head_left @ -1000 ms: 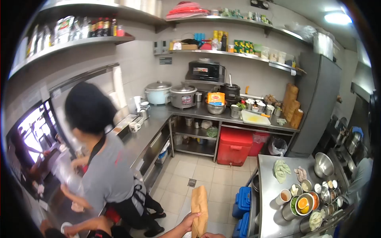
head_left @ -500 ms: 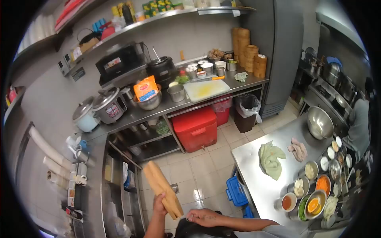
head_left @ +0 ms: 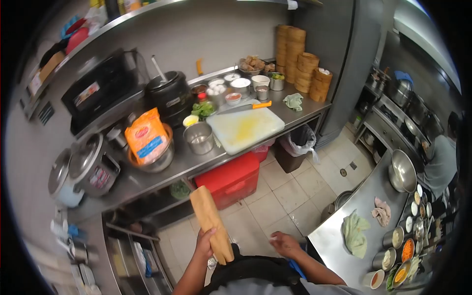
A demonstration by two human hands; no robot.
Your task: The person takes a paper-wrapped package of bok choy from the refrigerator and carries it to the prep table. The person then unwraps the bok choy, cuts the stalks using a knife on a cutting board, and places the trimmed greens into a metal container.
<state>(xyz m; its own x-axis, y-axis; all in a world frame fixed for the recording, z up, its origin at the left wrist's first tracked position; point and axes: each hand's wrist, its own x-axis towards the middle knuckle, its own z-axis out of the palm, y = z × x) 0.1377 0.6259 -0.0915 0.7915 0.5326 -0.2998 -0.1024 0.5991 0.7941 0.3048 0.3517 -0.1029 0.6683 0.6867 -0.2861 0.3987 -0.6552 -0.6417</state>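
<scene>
Head cam, the only view I've got: my L hand (head_left: 205, 243) is closed on the brown paper bag (head_left: 210, 216), thumb across the front face nr the lower end. Bag sits up-and-fwd of the grip, tilted, top leaning L, above the floor. R hand (head_left: 286, 245) is well apart, R of the grip, fingers loosely curled; pale spot at the tips — can't tell if it's holding smth or just nail/glare.

Rel. to grip: red cooler (head_left: 228, 183) beyond the bag top, cutting board (head_left: 248, 129) w/ knife (head_left: 246, 107) farther up on the counter, orange packet (head_left: 147, 136) up-L in a bowl, green cloth (head_left: 355, 234) & pink cloth (head_left: 381, 211) off R on the steel table (head_left: 328, 237).

Doing the hold well, imo: firm but light pinch, thumb flat, so the paper doesn't crease; keep the bag clear of the counter edge; bring R hand to the free lower edge if it needs opening or steadying.

Hidden/unclear: L fingers behind the bag mostly out of sight; can't say if it's one bag or several, nor if anything's inside. Person far R is part cut by the dark lens rim. Lower-L counter items blurred, shelf up top cropped — labels there unreadable.
</scene>
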